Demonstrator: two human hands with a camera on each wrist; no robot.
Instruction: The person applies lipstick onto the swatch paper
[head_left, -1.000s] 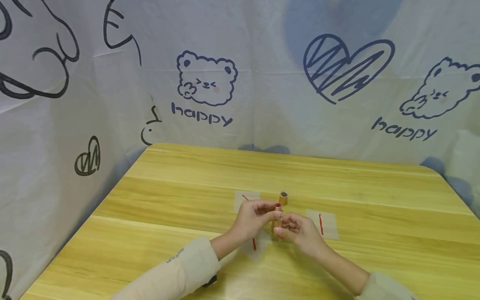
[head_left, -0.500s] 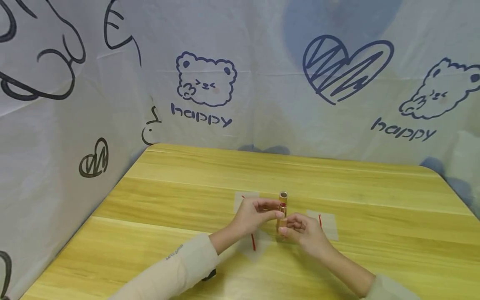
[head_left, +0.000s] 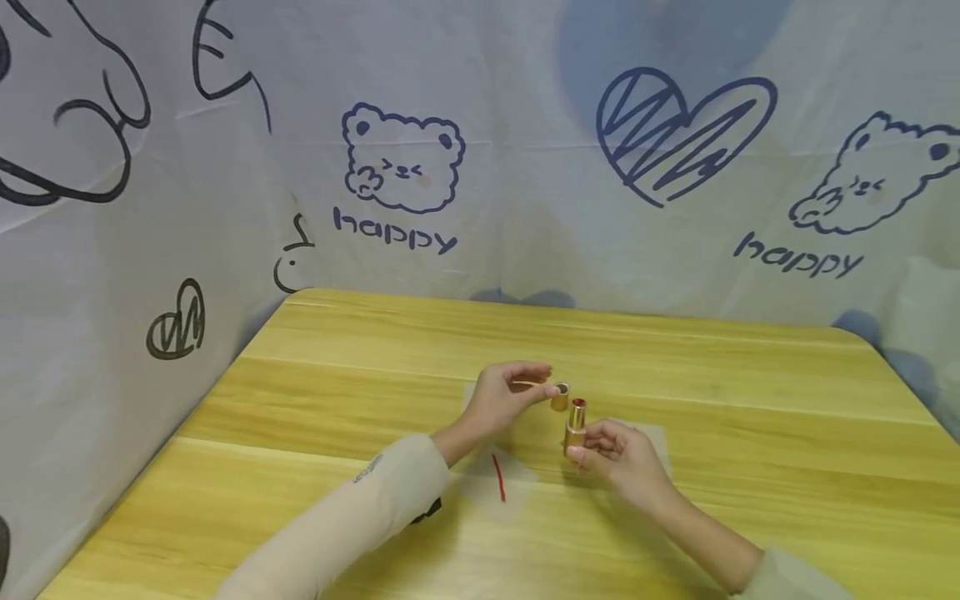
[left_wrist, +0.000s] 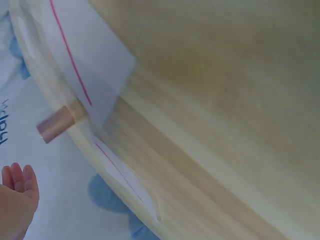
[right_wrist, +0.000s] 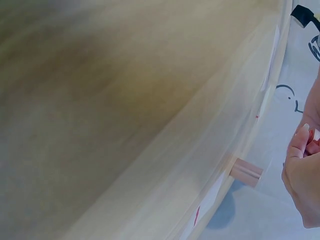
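Observation:
My right hand (head_left: 626, 467) holds an upright lipstick (head_left: 576, 425) by its gold base, between thumb and fingers. The red tip shows at the top of its tube. My left hand (head_left: 506, 400) is just left of the gold lipstick cap (head_left: 560, 398), thumb and fingers spread apart. That cap stands on the table behind the lipstick, its hollow end up. In the left wrist view the cap (left_wrist: 57, 124) is apart from the left fingers (left_wrist: 17, 177). The right wrist view shows only part of the right hand (right_wrist: 305, 187), with the lipstick mostly hidden.
A pale paper square (head_left: 517, 479) with a red stroke lies in front of the hands. Another paper (head_left: 658, 442) is partly behind the right hand, and a third (head_left: 469, 393) shows beside the left wrist. The wooden table (head_left: 315, 375) meets a drawn-on cloth backdrop (head_left: 540, 208).
My left hand has let go of the lipstick and moved back to beside the cap. The right hand keeps the lipstick and has shifted slightly right.

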